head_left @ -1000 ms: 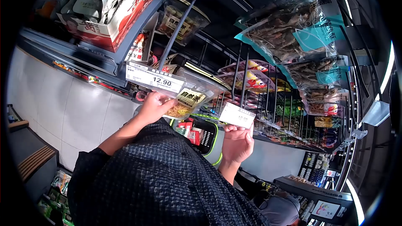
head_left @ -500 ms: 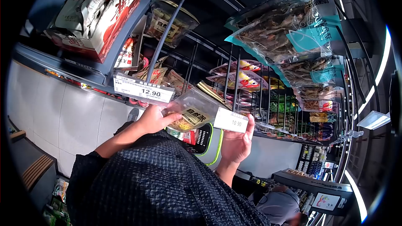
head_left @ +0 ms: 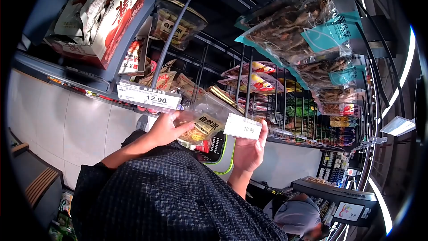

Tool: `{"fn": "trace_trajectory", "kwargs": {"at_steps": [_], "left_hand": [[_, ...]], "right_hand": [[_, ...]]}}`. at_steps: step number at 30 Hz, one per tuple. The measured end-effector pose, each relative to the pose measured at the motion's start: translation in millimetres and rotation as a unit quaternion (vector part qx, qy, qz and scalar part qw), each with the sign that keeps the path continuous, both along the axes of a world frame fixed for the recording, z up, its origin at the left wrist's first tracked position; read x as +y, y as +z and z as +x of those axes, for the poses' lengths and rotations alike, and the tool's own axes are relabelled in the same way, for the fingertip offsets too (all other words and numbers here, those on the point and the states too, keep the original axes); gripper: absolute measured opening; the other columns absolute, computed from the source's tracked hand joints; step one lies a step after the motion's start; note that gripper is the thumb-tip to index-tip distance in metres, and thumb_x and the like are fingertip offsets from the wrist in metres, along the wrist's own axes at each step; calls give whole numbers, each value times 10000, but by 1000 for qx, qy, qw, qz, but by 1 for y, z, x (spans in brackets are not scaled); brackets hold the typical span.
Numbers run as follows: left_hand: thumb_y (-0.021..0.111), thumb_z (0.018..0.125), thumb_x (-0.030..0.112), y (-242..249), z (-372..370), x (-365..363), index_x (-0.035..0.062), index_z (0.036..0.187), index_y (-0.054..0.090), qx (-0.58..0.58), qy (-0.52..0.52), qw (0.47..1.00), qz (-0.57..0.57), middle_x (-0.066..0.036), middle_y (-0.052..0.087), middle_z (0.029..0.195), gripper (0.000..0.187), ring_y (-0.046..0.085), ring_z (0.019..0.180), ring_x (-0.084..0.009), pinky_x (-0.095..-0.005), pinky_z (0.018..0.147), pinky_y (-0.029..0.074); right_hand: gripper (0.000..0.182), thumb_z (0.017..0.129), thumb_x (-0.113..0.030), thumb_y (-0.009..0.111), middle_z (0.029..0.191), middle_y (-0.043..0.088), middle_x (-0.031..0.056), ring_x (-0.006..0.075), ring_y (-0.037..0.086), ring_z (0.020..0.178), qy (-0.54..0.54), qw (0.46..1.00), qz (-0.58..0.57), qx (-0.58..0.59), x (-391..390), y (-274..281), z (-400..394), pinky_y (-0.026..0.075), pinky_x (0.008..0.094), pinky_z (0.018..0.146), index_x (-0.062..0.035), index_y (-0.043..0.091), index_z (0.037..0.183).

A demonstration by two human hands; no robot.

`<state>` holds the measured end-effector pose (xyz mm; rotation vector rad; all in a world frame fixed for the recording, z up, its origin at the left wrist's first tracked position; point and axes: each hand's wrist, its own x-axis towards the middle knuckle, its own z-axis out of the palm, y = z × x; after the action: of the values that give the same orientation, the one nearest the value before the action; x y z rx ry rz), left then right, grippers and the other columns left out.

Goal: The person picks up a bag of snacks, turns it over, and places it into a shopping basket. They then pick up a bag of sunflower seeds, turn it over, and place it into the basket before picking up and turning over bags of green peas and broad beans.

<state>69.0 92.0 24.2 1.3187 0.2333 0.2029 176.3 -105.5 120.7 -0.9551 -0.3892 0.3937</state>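
The fingers of the left hand (head_left: 161, 130) close narrowly on the lower-left side of a clear bag (head_left: 207, 124), thumb over its front, the others mostly hidden behind. The bag lies just beyond those fingers, toward the right hand (head_left: 248, 154); its long axis seems to run from the yellowish contents near the left thumb up and right toward the rack, though the tag in front hides its right end. The left hand is the nearer of the 2.

The right hand's fingers curl up behind and beside the price tag marked 10.90 (head_left: 243, 126), at the rack's front edge. I cannot tell whether they grip that tag or only touch it, or whether any reach the bag.

Above the left hand, the price tag marked 12.90 (head_left: 149, 97) is at the rack's front edge, close to the shelf corner, with a printed carton (head_left: 127, 11) on the shelf farther up and left. Another clear bag (head_left: 173, 27) is deeper in the rack, behind a metal rod (head_left: 176, 29). Pink packets (head_left: 261, 83) and teal-edged bags (head_left: 307, 29) are to the right.

Below the held bag, a basket (head_left: 216, 148) carries red packets (head_left: 204, 146). Near the lower right corner of the view, a person (head_left: 296, 214) is well apart from both hands.
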Motion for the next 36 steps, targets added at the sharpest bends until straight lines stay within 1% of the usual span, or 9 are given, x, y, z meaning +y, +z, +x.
{"fn": "trace_trajectory", "kwargs": {"at_steps": [5,11,12,15,19,24,27,33,36], "left_hand": [[663,873,144,-1,-1,-4,-33,1110,617,2,-6,1000,1,-84,680,1016,298,631,919,-118,-273,829,498],[679,853,147,-12,27,-3,-42,1015,616,65,34,995,64,-48,659,865,257,610,797,-91,-261,717,489],[664,861,151,-44,40,-11,-45,1060,598,35,69,997,-3,-64,668,895,287,625,812,-106,-257,734,495],[647,869,120,-36,77,0,-44,1075,593,5,96,994,-55,-83,680,959,270,634,850,-120,-248,754,497],[629,893,107,-52,129,18,-48,1026,604,-64,138,988,-25,-68,680,913,205,616,833,-88,-236,731,485],[651,862,183,-46,179,48,-25,978,648,-85,206,967,125,-151,699,879,238,679,805,-183,-289,699,495],[656,876,174,-73,205,61,-44,980,641,-80,234,958,143,-108,690,865,242,635,812,-117,-268,704,479],[652,867,211,-59,196,66,9,1032,668,-78,220,947,220,-168,694,922,261,674,846,-217,-313,740,491],[649,870,196,-66,200,67,17,1018,675,-75,230,948,209,-149,701,892,233,672,798,-186,-309,713,497]], "right_hand": [[624,833,-185,574,1263,524,107,258,515,1123,-19,1000,-10,1,1,-2,-1,431,381,832,-109,330,1402],[647,822,-208,595,1251,521,111,239,521,1066,0,1000,-20,-11,3,4,-1,432,353,803,-99,328,1401],[647,822,-208,595,1251,521,111,239,521,1066,3,1000,-15,-15,3,5,-1,432,353,803,-99,328,1401],[710,814,-204,601,1143,544,161,244,574,925,5,1000,-20,-3,5,11,-3,475,353,821,-45,277,1425],[717,826,-248,612,1126,553,140,205,544,888,23,999,-45,10,-6,0,-8,444,324,796,-62,275,1430],[554,862,-215,591,1060,591,145,229,577,911,70,993,-66,62,-21,-23,-30,452,346,844,-25,392,1342],[425,890,-147,545,1078,604,175,228,594,933,125,984,-82,99,-29,-33,-46,442,338,888,13,452,1272],[344,918,-116,529,1075,627,121,184,601,945,140,974,-142,106,-45,-46,-51,452,307,858,8,488,1237],[314,920,-94,517,1064,632,126,180,604,923,139,975,-132,113,-49,-53,-50,456,301,849,12,509,1215]]}}
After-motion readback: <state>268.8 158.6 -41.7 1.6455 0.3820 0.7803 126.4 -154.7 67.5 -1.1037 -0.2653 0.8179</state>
